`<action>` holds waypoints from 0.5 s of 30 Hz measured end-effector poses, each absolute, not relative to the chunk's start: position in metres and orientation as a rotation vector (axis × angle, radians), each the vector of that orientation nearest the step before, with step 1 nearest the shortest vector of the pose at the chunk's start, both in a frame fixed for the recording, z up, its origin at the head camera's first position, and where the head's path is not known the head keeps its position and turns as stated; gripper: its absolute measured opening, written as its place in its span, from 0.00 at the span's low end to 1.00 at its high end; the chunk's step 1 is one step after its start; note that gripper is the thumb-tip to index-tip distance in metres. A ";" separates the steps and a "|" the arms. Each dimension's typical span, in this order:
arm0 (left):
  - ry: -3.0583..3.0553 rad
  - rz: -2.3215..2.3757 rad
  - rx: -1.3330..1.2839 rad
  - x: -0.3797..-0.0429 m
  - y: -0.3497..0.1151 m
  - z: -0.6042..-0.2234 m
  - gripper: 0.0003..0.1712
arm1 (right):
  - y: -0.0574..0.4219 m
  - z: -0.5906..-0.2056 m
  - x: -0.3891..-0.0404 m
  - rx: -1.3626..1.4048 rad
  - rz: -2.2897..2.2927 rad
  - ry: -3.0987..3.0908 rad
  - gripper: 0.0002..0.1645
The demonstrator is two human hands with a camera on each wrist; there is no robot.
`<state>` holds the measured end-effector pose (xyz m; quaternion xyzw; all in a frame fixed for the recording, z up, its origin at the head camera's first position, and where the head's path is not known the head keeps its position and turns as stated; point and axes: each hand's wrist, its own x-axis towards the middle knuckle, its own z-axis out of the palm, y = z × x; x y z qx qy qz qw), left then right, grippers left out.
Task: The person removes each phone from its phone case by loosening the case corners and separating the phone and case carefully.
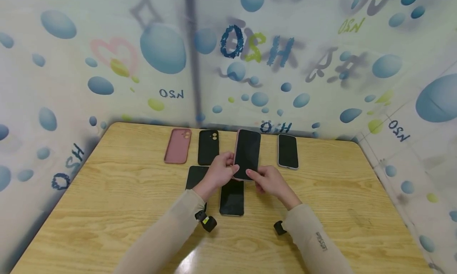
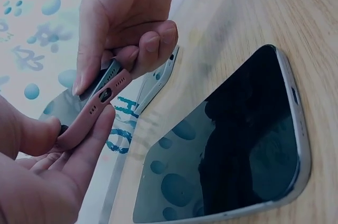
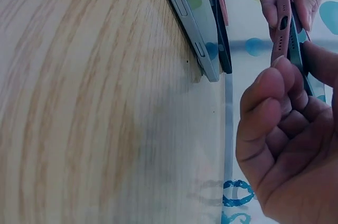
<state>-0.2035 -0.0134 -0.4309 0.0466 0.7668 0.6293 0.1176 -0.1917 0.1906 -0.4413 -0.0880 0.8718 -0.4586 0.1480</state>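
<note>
Above the table, both hands hold a dark-screened phone (image 1: 248, 151) that sits partly in a pink phone case (image 2: 79, 123). In the left wrist view, one corner of the phone stands out above the case rim. The left hand (image 1: 222, 170) grips the case and phone at the left side, thumb on the front and fingers behind. At the lower right corner, the right hand (image 1: 270, 181) pinches them, its thumb on the screen and its curled fingers behind. Perforated holes and a port opening show along the case's bottom edge.
A pink case (image 1: 177, 146) and a black case (image 1: 208, 147) lie at the back left. One phone (image 1: 287, 151) lies at the back right. Two more phones, one partly under the left forearm (image 1: 195, 175) and one below the hands (image 1: 232, 199), lie on the wooden table (image 1: 339, 210).
</note>
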 end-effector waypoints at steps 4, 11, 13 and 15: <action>2.192 1.830 0.116 -0.205 -0.014 -0.430 0.12 | 0.192 -0.442 -0.190 -0.210 -1.418 2.467 0.29; 2.118 1.825 0.106 -0.210 -0.017 -0.431 0.14 | 0.194 -0.444 -0.190 -0.128 -1.535 2.408 0.28; 2.102 1.831 0.104 -0.211 -0.018 -0.430 0.14 | 0.196 -0.445 -0.190 -0.132 -1.554 2.408 0.27; 2.081 1.846 0.108 -0.212 -0.018 -0.430 0.14 | 0.198 -0.446 -0.190 -0.148 -1.579 2.402 0.27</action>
